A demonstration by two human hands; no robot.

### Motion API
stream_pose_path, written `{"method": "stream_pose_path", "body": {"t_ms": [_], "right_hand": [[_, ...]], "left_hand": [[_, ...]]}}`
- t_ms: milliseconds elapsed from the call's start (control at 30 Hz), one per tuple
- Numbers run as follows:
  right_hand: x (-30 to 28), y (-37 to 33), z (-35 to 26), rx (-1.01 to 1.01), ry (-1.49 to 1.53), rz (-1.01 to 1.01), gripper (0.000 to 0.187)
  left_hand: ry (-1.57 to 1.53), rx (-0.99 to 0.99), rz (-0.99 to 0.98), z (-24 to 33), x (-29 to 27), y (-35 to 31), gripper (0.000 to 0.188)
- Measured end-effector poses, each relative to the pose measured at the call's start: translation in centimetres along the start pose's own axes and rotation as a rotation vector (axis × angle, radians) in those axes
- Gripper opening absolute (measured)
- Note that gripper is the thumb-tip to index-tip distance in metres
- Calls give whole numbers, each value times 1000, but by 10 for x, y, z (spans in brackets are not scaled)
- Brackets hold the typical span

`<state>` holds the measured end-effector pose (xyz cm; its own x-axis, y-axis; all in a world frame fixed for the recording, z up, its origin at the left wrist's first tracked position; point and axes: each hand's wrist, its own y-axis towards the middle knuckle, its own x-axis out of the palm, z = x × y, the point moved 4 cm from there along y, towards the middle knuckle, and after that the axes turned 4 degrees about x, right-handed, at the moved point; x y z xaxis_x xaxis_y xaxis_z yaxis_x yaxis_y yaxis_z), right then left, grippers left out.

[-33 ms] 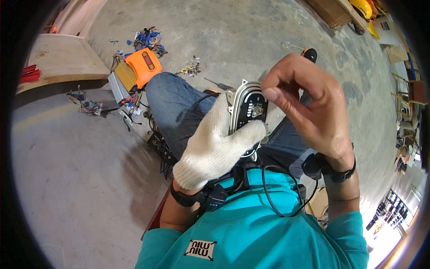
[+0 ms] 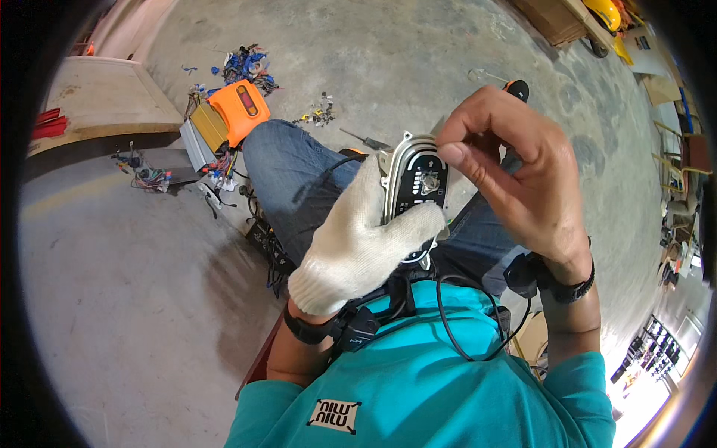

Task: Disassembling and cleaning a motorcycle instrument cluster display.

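Note:
My left hand, in a white knit glove, holds an oval unit over my lap. The unit has a ridged silvery rim with screw lugs and a black face with white marks and a bright spot in the middle; it looks like a small dashboard display. The gloved thumb lies across the face, and the other fingers are hidden behind. My bare right hand is closed in a pinch at the upper right rim. Whatever sits between its thumb and fingers cannot be made out.
A screwdriver lies on the floor beyond my lap. By my left knee are an orange cover, silver and gold metal cases, and loose wires. Small connectors and a blue wire heap lie farther off. A wooden table stands left.
My right hand has shifted very slightly up and left at the rim. The unit and my gloved hand look almost unmoved.

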<state>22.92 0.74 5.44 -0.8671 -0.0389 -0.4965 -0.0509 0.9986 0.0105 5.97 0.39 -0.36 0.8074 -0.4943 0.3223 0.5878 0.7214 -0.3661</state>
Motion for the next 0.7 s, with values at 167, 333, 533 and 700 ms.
{"method": "stream_pose_path", "body": {"t_ms": [167,333,533,700], "right_hand": [[1,1,-3,-76,-84,15,11],[3,-4,-5,-145,-138,51,22],[5,-4,-5,-132,-133,41,18],[8,-6,-9,-106,-111,36,19]], "left_hand": [[33,18,-14,5,3,2,38],[65,113,3,10,2,4,36],[17,95,94,8,5,2,33],[30,97,108,10,4,1,34]]}}
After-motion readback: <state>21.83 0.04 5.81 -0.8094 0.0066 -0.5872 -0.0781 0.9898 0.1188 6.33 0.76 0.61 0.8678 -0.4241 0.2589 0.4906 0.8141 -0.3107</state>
